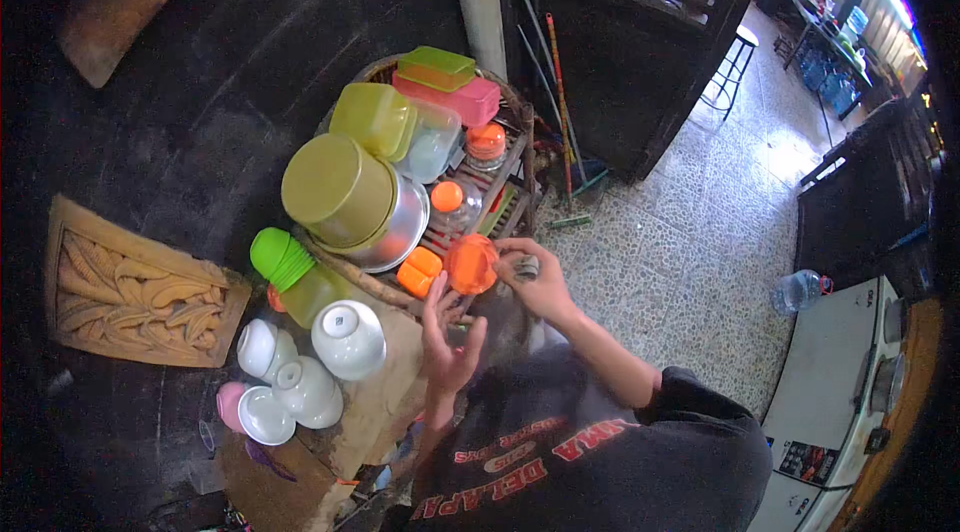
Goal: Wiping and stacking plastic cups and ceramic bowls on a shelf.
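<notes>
An orange plastic bowl with a wavy rim is held at its right edge by the fingers of my right hand. Something small and grey shows at that hand; I cannot tell what it is. My left hand is below the bowl, fingers apart, with fingertips close to its lower left edge; whether they touch is unclear. Just left of the bowl is a smaller orange container on a slatted bamboo rack. A clear bottle with an orange cap stands behind them.
A large upturned yellowish pot, plastic boxes and an orange-lidded jar crowd the rack. Upturned white bowls and stacked green cups sit to the left. Brooms lean behind; a white refrigerator is at right.
</notes>
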Demonstrator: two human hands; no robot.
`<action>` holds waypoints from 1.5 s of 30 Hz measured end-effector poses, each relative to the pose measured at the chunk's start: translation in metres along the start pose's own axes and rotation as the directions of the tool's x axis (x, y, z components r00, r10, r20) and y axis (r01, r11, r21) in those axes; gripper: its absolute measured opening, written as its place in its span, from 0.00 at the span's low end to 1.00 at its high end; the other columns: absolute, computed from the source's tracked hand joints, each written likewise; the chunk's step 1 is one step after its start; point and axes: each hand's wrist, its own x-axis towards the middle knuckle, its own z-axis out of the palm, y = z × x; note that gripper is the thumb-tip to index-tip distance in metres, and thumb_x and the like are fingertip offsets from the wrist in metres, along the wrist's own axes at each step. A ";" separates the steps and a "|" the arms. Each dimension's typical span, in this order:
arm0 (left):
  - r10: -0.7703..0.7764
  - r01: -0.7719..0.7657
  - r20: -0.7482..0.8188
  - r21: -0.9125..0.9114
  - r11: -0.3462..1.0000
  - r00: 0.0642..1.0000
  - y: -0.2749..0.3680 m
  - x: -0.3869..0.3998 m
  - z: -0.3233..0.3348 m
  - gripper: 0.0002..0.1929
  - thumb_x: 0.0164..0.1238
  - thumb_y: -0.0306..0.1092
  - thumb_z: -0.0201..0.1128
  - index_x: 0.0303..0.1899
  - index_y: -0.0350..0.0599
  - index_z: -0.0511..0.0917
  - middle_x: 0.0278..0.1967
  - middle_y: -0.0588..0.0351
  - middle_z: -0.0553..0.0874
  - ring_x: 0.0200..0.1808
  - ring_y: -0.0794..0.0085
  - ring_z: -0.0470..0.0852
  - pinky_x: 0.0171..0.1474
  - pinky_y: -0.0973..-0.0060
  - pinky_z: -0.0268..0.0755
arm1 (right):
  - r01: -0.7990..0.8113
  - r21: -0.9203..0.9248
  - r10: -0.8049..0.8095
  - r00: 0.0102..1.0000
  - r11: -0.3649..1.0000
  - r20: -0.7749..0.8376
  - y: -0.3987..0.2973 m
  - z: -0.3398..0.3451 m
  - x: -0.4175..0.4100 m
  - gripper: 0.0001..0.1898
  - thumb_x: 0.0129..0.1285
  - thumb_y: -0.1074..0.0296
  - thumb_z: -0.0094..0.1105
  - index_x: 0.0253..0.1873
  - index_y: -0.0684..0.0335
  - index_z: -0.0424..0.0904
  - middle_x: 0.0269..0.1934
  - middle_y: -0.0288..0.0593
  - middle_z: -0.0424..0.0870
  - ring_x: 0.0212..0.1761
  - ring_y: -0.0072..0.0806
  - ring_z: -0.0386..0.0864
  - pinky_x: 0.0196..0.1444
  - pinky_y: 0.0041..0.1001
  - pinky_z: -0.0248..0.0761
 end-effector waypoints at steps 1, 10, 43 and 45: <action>-0.004 0.004 -0.003 0.006 1.000 1.000 -0.007 0.011 0.009 0.48 0.74 0.33 0.74 0.87 0.35 0.53 0.82 0.39 0.69 0.75 0.52 0.80 0.70 0.62 0.78 | -0.049 -0.003 0.049 0.999 0.999 -0.002 0.005 -0.009 0.009 0.17 0.76 0.67 0.75 0.65 0.61 0.88 0.44 0.33 0.91 0.48 0.17 0.84 0.57 0.25 0.78; 0.061 -0.066 0.040 0.121 0.990 0.997 -0.060 0.111 0.069 0.49 0.77 0.35 0.75 0.88 0.38 0.51 0.83 0.39 0.65 0.79 0.54 0.75 0.78 0.57 0.73 | -0.007 -0.069 0.004 0.999 0.998 -0.054 0.050 -0.076 0.097 0.19 0.74 0.67 0.77 0.66 0.62 0.87 0.45 0.33 0.91 0.50 0.18 0.84 0.59 0.25 0.78; -0.158 0.138 -0.245 -0.096 0.986 0.957 -0.149 0.340 0.088 0.34 0.71 0.19 0.71 0.74 0.43 0.66 0.78 0.48 0.71 0.60 0.68 0.83 0.62 0.69 0.80 | -0.098 0.035 0.095 0.991 0.995 0.096 0.150 -0.078 0.330 0.29 0.69 0.77 0.76 0.75 0.63 0.83 0.44 0.30 0.84 0.50 0.19 0.79 0.59 0.23 0.75; -0.140 0.128 -0.238 -0.063 0.990 0.961 -0.152 0.339 0.086 0.34 0.71 0.21 0.72 0.75 0.43 0.66 0.78 0.48 0.70 0.60 0.69 0.83 0.61 0.69 0.80 | -0.101 0.013 0.098 0.988 0.995 0.118 0.147 -0.078 0.330 0.29 0.69 0.77 0.76 0.75 0.64 0.83 0.45 0.32 0.84 0.50 0.20 0.79 0.60 0.24 0.75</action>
